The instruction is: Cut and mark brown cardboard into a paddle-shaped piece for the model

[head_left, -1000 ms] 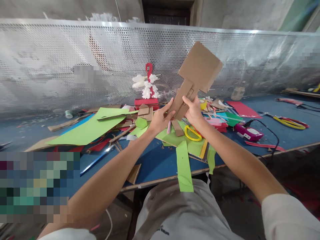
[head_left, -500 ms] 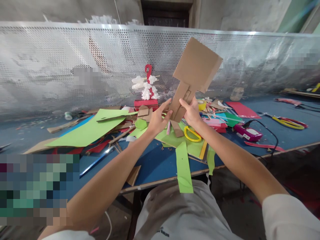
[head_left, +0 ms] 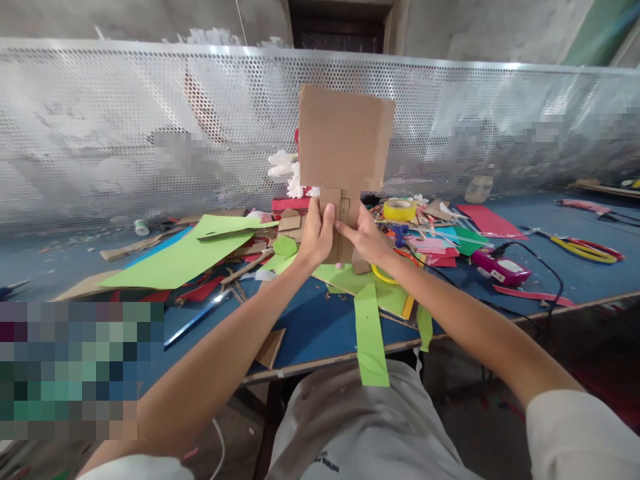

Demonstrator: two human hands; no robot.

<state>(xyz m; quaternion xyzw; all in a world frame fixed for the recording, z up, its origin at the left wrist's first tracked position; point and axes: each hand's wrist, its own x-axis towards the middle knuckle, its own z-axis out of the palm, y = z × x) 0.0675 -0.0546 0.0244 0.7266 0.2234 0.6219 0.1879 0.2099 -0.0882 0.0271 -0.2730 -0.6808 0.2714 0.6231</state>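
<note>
Both my hands hold a brown cardboard piece (head_left: pixel 346 140) upright above the table, a wide square panel on top of a narrower stem. My left hand (head_left: pixel 318 233) grips the stem's left side, thumb on its face. From the right, my right hand (head_left: pixel 367 235) clasps the same stem, its thumb lying across the front. A narrow cardboard strip lies lengthwise on the stem. Behind the panel, partly hidden, stands a red model with white fluffy tufts (head_left: pixel 283 164). Under my hands lie green paper and cardboard scraps.
Green paper sheets (head_left: pixel 185 257) spread at left on the blue table (head_left: pixel 320 327). Yellow tape (head_left: pixel 399 210), a purple corded device (head_left: pixel 501 268), pliers (head_left: pixel 583 247) and red paper (head_left: pixel 487 220) lie at right. A green strip (head_left: pixel 371 337) hangs over the front edge. Perforated metal mesh (head_left: pixel 225 120) stands behind.
The cardboard piece has swung from a rightward tilt to nearly upright and shifted left, now covering part of the red model. My left hand has closed onto the stem.
</note>
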